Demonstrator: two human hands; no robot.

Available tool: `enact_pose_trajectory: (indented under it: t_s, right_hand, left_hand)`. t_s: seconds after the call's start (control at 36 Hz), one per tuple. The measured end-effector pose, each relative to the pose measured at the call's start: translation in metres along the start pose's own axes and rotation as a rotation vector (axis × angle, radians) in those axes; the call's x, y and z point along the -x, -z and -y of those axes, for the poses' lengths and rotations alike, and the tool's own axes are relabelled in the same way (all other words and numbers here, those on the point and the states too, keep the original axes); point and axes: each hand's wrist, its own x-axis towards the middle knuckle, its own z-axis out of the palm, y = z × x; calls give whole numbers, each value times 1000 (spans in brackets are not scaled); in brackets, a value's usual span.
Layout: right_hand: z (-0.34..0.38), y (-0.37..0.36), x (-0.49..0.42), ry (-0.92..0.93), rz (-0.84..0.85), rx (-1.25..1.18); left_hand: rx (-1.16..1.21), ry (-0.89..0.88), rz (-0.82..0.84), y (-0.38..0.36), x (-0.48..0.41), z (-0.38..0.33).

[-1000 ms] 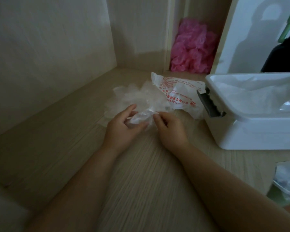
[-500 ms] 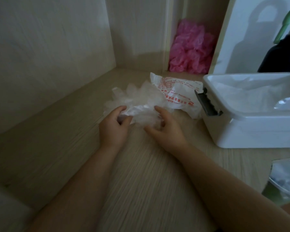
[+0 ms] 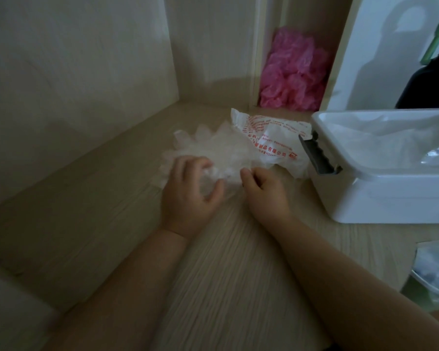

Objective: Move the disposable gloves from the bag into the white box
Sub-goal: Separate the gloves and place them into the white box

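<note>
A loose bunch is clutched under the curled fingers of the left hand [image 3: 190,192], its edge pinched by the right hand [image 3: 266,192]. The clear gloves [image 3: 221,150] are spilled from the bag [image 3: 271,144]. They are best wadded tight before being lifted into the white box [image 3: 390,198].

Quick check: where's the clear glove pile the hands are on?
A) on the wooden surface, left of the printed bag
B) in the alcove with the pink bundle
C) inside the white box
A: the glove pile lies on the wooden surface beside the printed bag, the left hand gripping it, the right hand at its edge, outside the white box.
</note>
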Motion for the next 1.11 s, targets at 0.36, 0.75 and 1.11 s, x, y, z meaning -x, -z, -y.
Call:
enact_pose_trajectory:
  t_s: [0.36,0.75,1.11]
  right_hand:
    - [39,-1,-13,-266,313,-218]
    - [96,44,-41,-69,-174,-188]
    - [150,120,-54,-60,-101,-297]
  left_hand:
    - [138,543,109,0,-6,-3]
    - [-123,580,274,7,-32,-6]
    - [957,655,164,28,-127,-65]
